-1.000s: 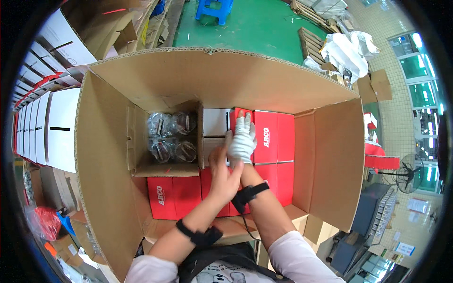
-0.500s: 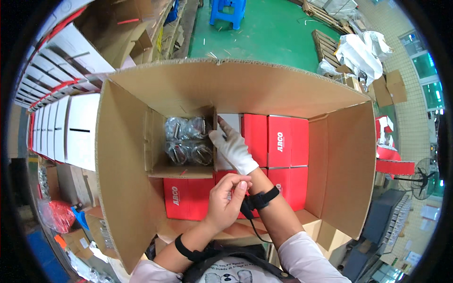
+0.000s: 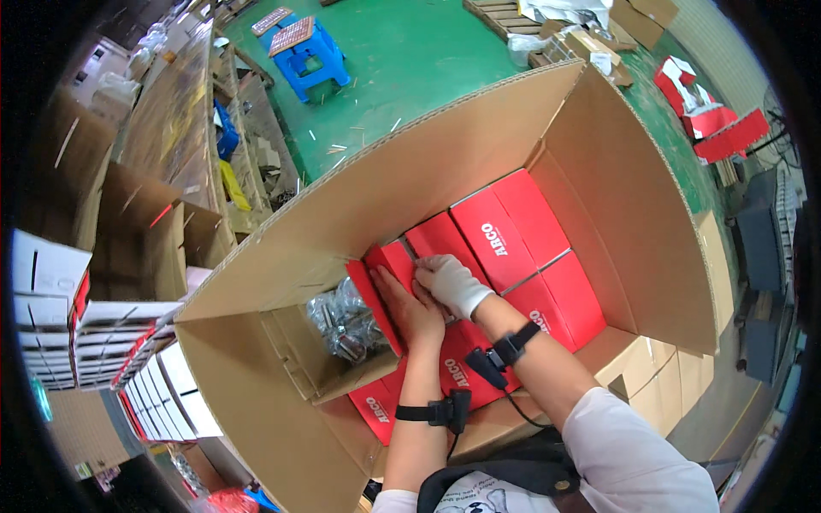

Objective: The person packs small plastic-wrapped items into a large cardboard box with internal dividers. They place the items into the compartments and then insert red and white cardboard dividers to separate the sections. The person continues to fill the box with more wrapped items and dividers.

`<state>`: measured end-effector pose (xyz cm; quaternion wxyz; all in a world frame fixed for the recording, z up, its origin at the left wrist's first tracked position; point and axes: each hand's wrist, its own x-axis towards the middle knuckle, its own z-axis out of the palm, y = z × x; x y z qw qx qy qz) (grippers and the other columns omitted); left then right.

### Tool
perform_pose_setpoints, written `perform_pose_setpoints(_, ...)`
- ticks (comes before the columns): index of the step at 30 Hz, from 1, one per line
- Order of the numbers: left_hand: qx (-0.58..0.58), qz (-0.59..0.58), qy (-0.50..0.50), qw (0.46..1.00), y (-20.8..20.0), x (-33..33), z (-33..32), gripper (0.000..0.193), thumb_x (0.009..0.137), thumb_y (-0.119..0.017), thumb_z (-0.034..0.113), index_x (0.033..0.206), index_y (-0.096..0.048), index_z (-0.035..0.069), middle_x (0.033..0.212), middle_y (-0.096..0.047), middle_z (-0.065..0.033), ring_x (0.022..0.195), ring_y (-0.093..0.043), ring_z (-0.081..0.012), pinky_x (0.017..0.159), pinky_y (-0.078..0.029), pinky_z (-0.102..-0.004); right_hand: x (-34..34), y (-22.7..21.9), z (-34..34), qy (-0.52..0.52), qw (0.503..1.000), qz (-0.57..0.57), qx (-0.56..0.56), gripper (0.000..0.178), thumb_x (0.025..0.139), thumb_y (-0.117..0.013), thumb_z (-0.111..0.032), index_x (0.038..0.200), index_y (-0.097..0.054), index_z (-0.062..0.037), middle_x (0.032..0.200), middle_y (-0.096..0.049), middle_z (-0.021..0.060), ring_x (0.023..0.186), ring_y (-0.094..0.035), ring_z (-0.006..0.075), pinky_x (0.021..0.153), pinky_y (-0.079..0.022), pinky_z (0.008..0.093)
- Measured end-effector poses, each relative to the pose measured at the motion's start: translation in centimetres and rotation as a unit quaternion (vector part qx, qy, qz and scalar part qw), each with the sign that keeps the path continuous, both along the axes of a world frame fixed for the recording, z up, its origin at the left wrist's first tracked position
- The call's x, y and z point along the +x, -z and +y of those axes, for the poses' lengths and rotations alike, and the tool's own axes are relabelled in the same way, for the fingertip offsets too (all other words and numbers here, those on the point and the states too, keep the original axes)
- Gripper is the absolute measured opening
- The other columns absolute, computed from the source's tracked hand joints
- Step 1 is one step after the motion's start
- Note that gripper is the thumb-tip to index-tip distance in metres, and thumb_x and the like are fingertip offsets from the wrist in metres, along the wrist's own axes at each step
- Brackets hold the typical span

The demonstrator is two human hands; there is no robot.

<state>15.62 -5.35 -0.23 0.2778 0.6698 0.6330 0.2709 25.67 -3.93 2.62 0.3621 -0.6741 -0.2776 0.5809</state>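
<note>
A flat red cardboard panel [image 3: 369,297] inside the large brown corrugated carton [image 3: 637,205] is touched by the bare left hand [image 3: 412,316], fingers extended; the white-gloved right hand's [image 3: 453,285] grip cannot be told. Creasing could be caused by pushing too hard.

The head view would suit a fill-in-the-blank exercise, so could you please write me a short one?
The glove on the right hand is ____.
The bare hand is the ____ one.
The boxes at the right end of the carton have ____ tops.
The floor under the blue stools is ____.
Missing words: white; left; red; green.
</note>
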Motion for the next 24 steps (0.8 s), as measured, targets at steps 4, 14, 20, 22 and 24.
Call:
perform_pose_setpoints(4, -0.051, 0.276, -0.025, 0.960, 0.8, 2.7, 0.3, 0.069, 0.095, -0.043, 0.032, 0.148, -0.013, 0.000, 0.157, -0.010, -0.0142, 0.144, -0.012, -0.0308, 0.113, -0.015, -0.0526, 4.6, -3.3, -3.1, -0.007, 0.898, -0.332, 0.288, 0.032, 0.081, -0.054, -0.008, 0.110, -0.063, 0.0012, 0.110, -0.063, 0.0225, 0.101, -0.063, 0.0336, 0.088, -0.050, 0.0376)
perform_pose_setpoints(14, 0.011, 0.256, 0.281, 0.925, 0.6, -1.7, -2.7, 0.071, 0.094, -0.046, 0.039, 0.145, -0.021, -0.003, 0.154, -0.014, -0.0221, 0.143, -0.013, -0.0340, 0.115, -0.016, -0.0464, -4.8, -12.5, -6.7, -0.166, 0.891, -0.267, 0.328, 0.035, 0.080, -0.060, -0.023, 0.111, -0.061, -0.0056, 0.107, -0.064, 0.0147, 0.101, -0.061, 0.0299, 0.091, -0.045, 0.0438)
perform_pose_setpoints(20, -0.347, 0.059, 0.167, 0.921, -7.1, -14.9, -8.2, 0.045, 0.088, -0.058, 0.027, 0.124, -0.052, 0.001, 0.131, -0.049, -0.0229, 0.122, -0.046, -0.0382, 0.102, -0.035, -0.0428, -14.9, -7.1, -4.7, -0.361, 0.746, -0.482, 0.283, 0.046, 0.080, -0.057, -0.045, 0.099, -0.060, -0.0042, 0.080, -0.061, 0.0107, 0.074, -0.059, 0.0281, 0.074, -0.044, 0.0417)
perform_pose_setpoints(22, -0.316, 0.111, 0.058, 0.941, -9.3, -17.2, -7.5, 0.029, 0.083, -0.060, 0.016, 0.110, -0.060, 0.004, 0.110, -0.060, -0.0179, 0.108, -0.053, -0.0390, 0.093, -0.042, -0.0434, -15.0, -1.5, -2.4, -0.397, 0.768, -0.421, 0.276, 0.032, 0.088, -0.048, -0.037, 0.089, -0.064, -0.0091, 0.079, -0.066, 0.0138, 0.071, -0.065, 0.0361, 0.066, -0.050, 0.0495)
perform_pose_setpoints(24, -0.003, 0.149, 0.011, 0.989, -9.4, -17.3, -7.2, 0.029, 0.083, -0.058, 0.011, 0.111, -0.056, 0.002, 0.113, -0.059, -0.0166, 0.111, -0.052, -0.0336, 0.096, -0.039, -0.0424, -15.4, -4.1, -0.4, -0.486, 0.810, -0.318, 0.073, 0.034, 0.091, -0.045, -0.031, 0.105, -0.066, -0.0082, 0.108, -0.065, 0.0200, 0.099, -0.064, 0.0375, 0.083, -0.050, 0.0490)
